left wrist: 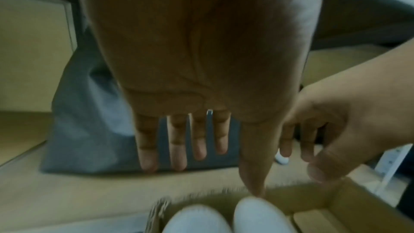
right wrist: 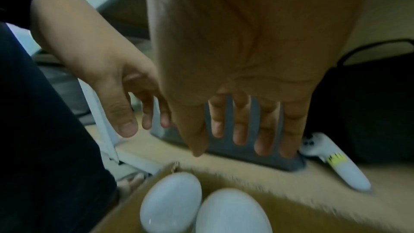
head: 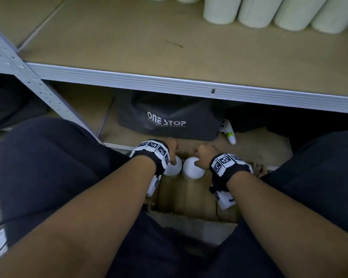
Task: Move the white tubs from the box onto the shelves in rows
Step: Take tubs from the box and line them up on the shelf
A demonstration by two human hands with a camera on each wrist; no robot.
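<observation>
Head view: two tubs (head: 193, 169) upright, long axes vertical, lids up, side by side at box (head: 191, 221) far left corner. Left hand (head: 172, 146) and right hand (head: 204, 157) above them, fingers straight and spread, grasping nothing. More tubs (head: 219, 10) in a row at shelf (head: 129, 43) back edge.

In the head view the wrist bands cover most of the left hand (head: 172, 146) and the right hand (head: 204, 157), so neither grip can be read. The box (head: 191, 217) hides the two white tubs (head: 193, 169) below their tops. The shelved tubs (head: 255, 11) are cut off by the top edge.
</observation>
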